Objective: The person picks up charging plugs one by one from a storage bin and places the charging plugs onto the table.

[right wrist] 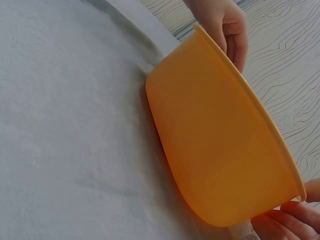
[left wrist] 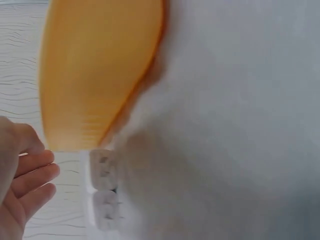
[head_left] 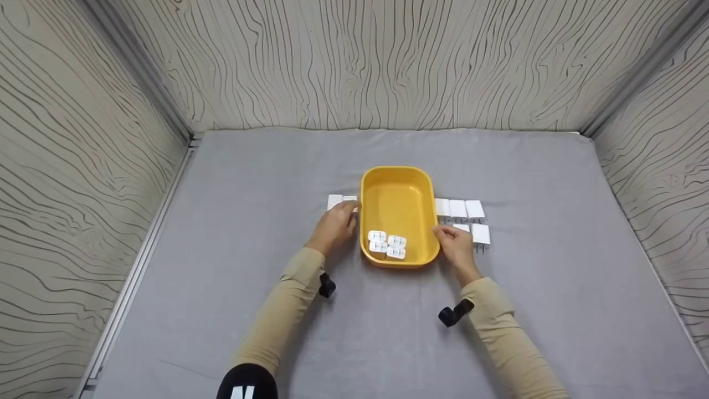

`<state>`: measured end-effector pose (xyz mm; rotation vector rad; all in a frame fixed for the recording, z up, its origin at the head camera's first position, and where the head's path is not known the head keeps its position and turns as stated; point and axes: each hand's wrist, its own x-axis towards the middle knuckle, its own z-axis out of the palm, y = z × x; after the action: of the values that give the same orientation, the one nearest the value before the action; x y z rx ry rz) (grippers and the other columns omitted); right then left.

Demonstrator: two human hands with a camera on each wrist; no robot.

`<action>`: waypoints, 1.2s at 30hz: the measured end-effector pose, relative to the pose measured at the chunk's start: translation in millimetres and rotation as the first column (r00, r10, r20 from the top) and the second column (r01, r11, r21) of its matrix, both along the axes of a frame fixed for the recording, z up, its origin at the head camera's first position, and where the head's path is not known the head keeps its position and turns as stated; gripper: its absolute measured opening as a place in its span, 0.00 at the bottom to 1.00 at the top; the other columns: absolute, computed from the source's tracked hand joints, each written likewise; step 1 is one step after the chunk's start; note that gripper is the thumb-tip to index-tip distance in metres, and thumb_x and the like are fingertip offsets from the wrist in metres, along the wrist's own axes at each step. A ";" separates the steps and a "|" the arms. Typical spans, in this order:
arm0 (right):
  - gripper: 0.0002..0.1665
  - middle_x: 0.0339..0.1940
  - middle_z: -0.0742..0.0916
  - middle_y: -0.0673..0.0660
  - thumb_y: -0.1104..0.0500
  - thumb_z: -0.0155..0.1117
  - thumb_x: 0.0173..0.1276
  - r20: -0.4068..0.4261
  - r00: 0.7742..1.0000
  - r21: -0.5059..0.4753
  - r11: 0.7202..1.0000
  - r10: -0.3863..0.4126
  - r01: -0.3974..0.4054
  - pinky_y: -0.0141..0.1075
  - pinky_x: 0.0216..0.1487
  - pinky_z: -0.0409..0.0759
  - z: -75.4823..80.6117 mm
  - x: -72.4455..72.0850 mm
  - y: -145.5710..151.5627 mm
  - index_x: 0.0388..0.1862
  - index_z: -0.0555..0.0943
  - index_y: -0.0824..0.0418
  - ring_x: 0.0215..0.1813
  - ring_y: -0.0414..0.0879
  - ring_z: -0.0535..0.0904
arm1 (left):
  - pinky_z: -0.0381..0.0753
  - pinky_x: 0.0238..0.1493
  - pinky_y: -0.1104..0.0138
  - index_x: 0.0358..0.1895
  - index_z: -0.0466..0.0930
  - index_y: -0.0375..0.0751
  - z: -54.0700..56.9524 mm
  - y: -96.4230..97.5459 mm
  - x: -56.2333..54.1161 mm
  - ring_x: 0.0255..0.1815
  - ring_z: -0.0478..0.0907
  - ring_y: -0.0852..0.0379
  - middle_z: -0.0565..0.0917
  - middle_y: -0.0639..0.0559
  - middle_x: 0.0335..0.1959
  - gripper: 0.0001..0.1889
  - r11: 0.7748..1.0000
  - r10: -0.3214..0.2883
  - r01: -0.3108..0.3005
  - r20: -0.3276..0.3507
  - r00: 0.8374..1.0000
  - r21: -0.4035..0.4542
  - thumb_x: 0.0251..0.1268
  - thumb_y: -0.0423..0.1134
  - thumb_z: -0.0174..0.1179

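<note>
A yellow plastic basin [head_left: 401, 208] stands on the grey cloth, long side pointing away from me. Several white plug adapters [head_left: 396, 253] lie in its near left part, prongs up. My left hand [head_left: 332, 227] grips the left rim between thumb and forefinger, its other fingers loosely bent below in the left wrist view. At the right rim, my right hand [head_left: 457, 246] pinches the edge, thumb above and fingers [right wrist: 295, 220] against the outer wall. Just beyond the left hand sit two white adapters [head_left: 335, 201], partly covered by that hand.
Right of the basin, several more white adapters [head_left: 474, 209] lie in two rows, prongs toward me; the right hand partly hides the nearer row. Grey cloth [head_left: 266, 172] covers the table. Patterned panels [head_left: 388, 66] enclose the back and sides.
</note>
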<state>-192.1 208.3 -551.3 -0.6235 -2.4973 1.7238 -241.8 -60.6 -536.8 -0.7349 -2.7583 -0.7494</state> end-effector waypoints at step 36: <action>0.20 0.47 0.87 0.70 0.59 0.63 0.67 -0.009 1.000 0.026 1.000 0.005 -0.005 0.16 0.32 0.72 0.4 1.4 -1.3 0.49 0.82 0.75 0.29 0.23 0.73 | 0.75 0.64 0.59 0.59 0.77 0.33 44.2 45.7 8.6 0.61 0.79 0.47 0.82 0.42 0.58 0.19 0.920 -0.180 0.312 0.450 0.875 -0.237 0.64 0.30 0.57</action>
<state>-190.7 207.0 -550.9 -0.6066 -2.5127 1.6896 -233.2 -14.9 -492.6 -1.1287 -3.2635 -0.5866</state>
